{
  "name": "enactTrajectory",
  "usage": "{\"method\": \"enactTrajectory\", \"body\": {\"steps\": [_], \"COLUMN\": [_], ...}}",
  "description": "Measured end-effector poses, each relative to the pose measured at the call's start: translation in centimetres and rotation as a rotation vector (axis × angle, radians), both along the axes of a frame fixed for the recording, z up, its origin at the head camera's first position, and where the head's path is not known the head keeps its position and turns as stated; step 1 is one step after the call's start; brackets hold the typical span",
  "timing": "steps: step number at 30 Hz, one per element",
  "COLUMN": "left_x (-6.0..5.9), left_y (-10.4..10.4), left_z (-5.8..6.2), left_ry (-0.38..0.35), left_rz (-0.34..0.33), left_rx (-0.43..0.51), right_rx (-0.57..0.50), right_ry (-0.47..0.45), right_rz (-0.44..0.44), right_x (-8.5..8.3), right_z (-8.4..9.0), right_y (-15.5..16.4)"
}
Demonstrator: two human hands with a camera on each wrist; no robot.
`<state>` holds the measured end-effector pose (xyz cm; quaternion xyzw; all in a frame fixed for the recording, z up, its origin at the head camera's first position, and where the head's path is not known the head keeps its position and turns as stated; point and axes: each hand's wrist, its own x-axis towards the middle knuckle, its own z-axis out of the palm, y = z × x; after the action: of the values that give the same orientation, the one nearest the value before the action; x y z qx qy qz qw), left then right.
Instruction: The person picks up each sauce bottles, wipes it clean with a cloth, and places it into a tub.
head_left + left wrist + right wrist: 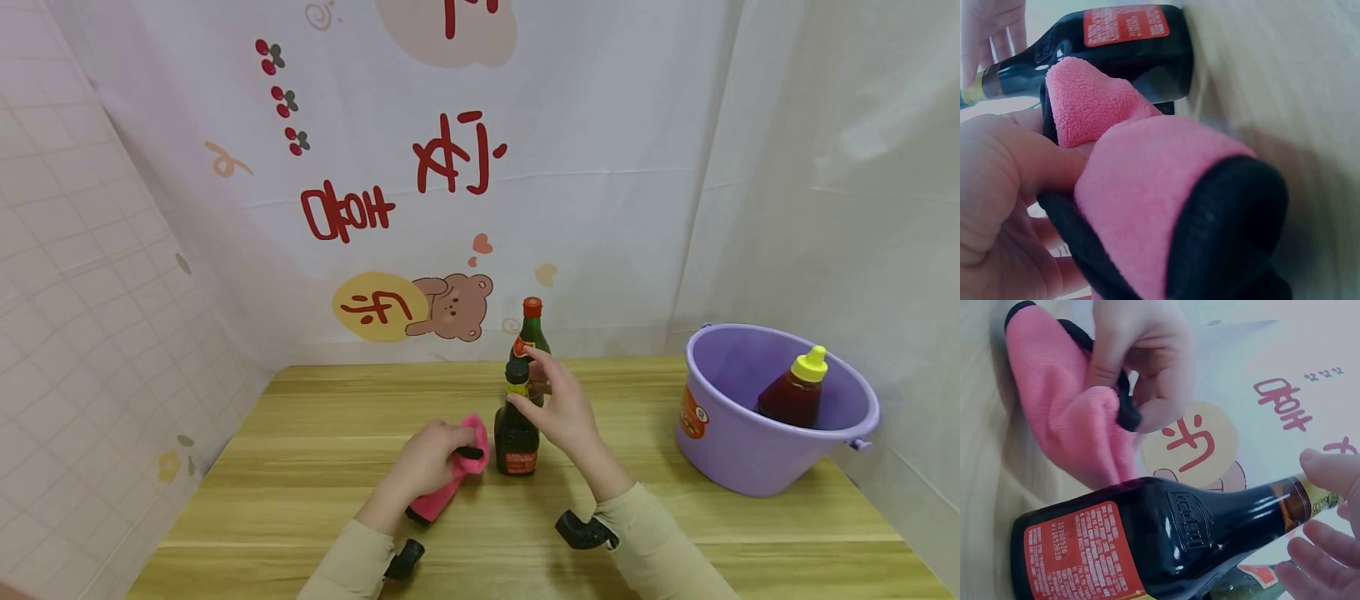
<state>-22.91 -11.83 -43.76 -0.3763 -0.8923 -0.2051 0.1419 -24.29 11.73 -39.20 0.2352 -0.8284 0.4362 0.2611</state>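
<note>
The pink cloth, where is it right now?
In the head view, the pink cloth is in the fingers of the left hand, just left of the black-capped bottle.

Near the middle of the table (337, 467) stands the front sauce bottle (516, 435), with the rear bottle (534, 332) close behind it and slightly to the right, partly hidden. Just left of the front one is the cloth (446, 494), in the left hand (426, 458), its lower end slanting down toward the person. The right hand (567, 410) is at the neck of the front sauce bottle, on its right side, and in front of the rear bottle. Well apart, at the table's right end, stands the bucket (738, 458), with the squeeze bottle (792, 398) inside. The printed curtain (600, 167) hangs behind everything.
</note>
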Motion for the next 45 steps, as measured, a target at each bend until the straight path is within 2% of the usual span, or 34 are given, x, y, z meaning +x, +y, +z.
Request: {"method": "enactTrajectory", "body": {"steps": [9, 13, 18, 25, 39, 45], "left_x": [0.0, 0.0, -0.1, -0.3, -0.7, -0.9], "left_y": [-0.5, -0.6, -0.8, -1.2, -0.9, -0.4], "left_z": [0.9, 1.2, 1.7, 2.6, 4.9, 5.9], "left_ry": [0.023, 0.031, 0.042, 0.076, 0.116, 0.151], "left_rz": [0.021, 0.046, 0.064, 0.050, -0.015, -0.030], "left_rx": [0.064, 0.086, 0.118, 0.176, 0.251, 0.264], "right_rx": [0.111, 0.122, 0.116, 0.105, -0.002, 0.018], "right_ry": [0.045, 0.067, 0.088, 0.069, -0.081, -0.106], "right_rz": [-0.191, -0.223, -0.218, -0.142, 0.166, 0.225], "right_x": [0.5, 0.5, 0.3, -0.1, -1.4, -1.9], "right_z": [0.3, 0.2, 0.0, 0.0, 0.3, 0.3], "right_y": [-1.0, -1.3, -1.3, -0.8, 0.8, 1.2]}}
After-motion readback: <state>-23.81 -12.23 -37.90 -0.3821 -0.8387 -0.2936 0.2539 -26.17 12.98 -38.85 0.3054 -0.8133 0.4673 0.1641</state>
